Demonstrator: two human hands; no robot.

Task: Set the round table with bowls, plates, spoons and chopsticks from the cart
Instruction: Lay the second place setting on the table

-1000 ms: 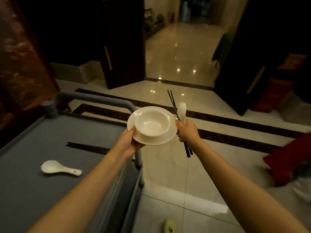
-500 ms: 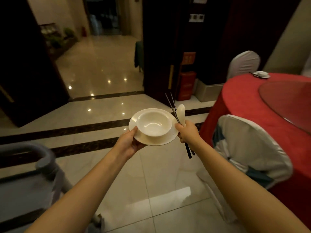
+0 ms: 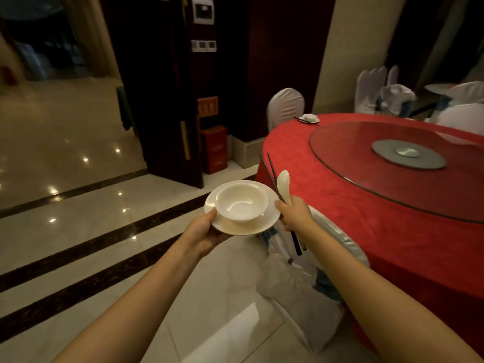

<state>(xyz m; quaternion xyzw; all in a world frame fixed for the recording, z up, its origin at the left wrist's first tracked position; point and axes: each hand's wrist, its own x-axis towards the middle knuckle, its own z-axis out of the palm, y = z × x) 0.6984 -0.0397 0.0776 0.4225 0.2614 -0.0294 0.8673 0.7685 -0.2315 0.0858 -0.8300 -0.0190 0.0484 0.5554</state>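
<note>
My left hand (image 3: pixel 203 233) grips the near left rim of a white plate (image 3: pixel 237 227) with a white bowl (image 3: pixel 241 203) standing on it. My right hand (image 3: pixel 296 216) holds a pair of dark chopsticks (image 3: pixel 272 174) and a white spoon (image 3: pixel 284 184), all pointing up. Both hands are in the air just left of the round table (image 3: pixel 353 205) with its red cloth. A place setting (image 3: pixel 309 118) with a bowl, plate and chopsticks lies at the table's far edge.
A glass turntable (image 3: pixel 392 163) covers the table's middle. A white-covered chair (image 3: pixel 311 284) stands under my right arm against the table, another chair (image 3: pixel 285 106) at the far side, more at the back right. Dark wood doors and a red box (image 3: pixel 213 150) stand behind. Glossy tiled floor at left.
The view has swung right from the cart to the round table; the cart has left the view. Both hands keep the same hold on the plate with bowl, and on chopsticks and spoon.
</note>
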